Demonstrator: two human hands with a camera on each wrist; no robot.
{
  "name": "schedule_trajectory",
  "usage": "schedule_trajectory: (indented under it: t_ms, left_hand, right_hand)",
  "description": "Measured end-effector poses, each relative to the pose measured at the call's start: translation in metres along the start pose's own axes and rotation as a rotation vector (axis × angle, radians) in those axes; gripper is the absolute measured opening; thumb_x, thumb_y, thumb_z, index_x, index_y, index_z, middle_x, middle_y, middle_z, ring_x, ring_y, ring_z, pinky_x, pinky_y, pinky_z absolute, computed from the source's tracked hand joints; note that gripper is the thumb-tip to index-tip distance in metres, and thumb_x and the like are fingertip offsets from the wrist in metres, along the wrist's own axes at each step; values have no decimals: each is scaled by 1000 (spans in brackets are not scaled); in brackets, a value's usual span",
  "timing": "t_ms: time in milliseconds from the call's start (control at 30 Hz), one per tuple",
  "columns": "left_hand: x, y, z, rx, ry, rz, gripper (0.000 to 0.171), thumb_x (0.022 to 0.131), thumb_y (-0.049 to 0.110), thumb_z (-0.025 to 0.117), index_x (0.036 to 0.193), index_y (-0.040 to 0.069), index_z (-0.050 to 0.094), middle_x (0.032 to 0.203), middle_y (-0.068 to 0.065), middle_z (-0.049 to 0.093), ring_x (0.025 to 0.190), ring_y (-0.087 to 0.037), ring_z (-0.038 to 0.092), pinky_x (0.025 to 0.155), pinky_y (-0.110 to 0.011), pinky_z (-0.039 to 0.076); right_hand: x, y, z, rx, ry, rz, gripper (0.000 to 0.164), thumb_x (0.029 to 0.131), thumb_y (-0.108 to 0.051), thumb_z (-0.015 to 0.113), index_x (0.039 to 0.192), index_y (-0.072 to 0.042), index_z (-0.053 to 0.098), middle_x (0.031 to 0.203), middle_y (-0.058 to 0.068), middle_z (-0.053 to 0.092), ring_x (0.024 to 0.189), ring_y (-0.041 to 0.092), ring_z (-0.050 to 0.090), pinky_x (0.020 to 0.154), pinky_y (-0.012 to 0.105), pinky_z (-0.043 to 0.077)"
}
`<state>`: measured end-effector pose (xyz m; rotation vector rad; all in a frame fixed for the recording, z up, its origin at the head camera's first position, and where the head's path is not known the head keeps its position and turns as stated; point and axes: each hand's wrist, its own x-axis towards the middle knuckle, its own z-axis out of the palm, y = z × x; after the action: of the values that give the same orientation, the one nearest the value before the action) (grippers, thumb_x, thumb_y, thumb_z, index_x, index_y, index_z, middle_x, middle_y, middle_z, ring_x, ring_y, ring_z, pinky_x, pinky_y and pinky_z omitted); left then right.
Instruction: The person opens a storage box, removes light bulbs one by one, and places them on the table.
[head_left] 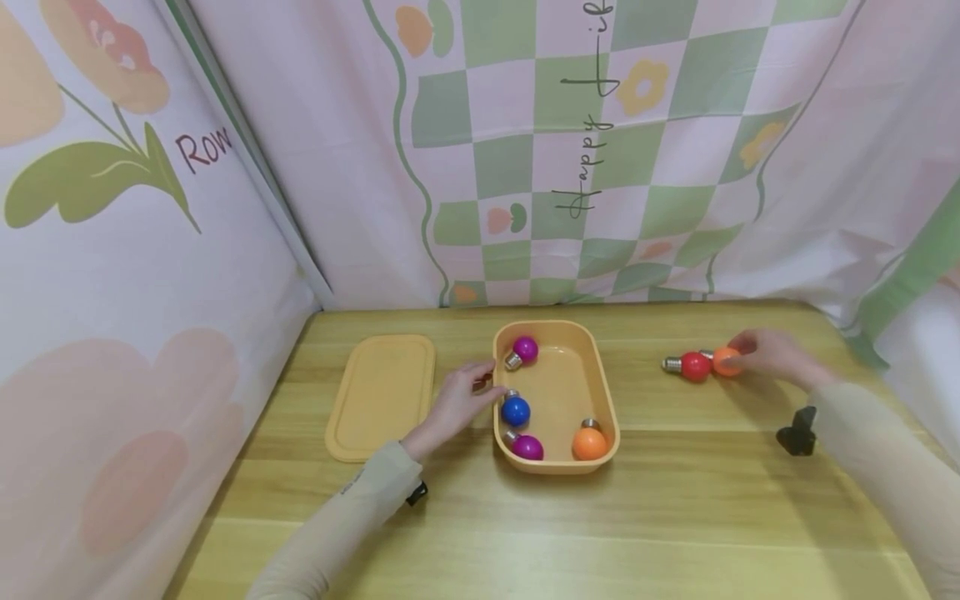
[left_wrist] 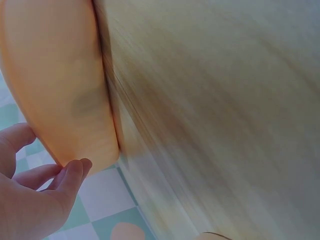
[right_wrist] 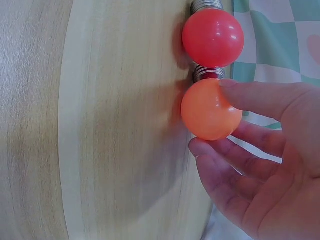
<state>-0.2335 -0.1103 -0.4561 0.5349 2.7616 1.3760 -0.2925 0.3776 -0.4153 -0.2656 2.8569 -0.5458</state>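
Note:
My right hand [head_left: 772, 354] pinches an orange light bulb [right_wrist: 210, 112] between thumb and fingers, at the right of the table. A red light bulb [head_left: 696, 367] lies against the orange one's metal base. At the left wall of a yellow plastic box [head_left: 609, 392], my left hand [head_left: 457, 404] grips the rim, thumb on the inner side and fingers outside. Inside the box lie a blue bulb [head_left: 515, 411], a purple bulb [head_left: 526, 349] in the far left corner, another purple bulb [head_left: 528, 447] near the front, and a second orange bulb [head_left: 589, 443] at front right.
A flat yellow lid [head_left: 382, 398] lies on the wooden table [head_left: 585, 533], left of the box. Behind the table hangs a checkered curtain [head_left: 570, 158], and a flower-print cloth [head_left: 135, 333] covers the left side. Each wrist carries a black camera mount.

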Motion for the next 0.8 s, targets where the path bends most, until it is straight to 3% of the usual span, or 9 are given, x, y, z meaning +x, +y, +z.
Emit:
schedule_trajectory:
  t_ms: [800]
  left_hand:
    - [-1,3,-2,-6,0,14,53,94,21,69,138,-4,52,129,-22,63,114,-31,66,98,-33,59]
  right_hand:
    - [-2,1,0,-32,7,-5,55,96,-32,61,118,19,55,113,41,61,102,54,59,84,62,53]
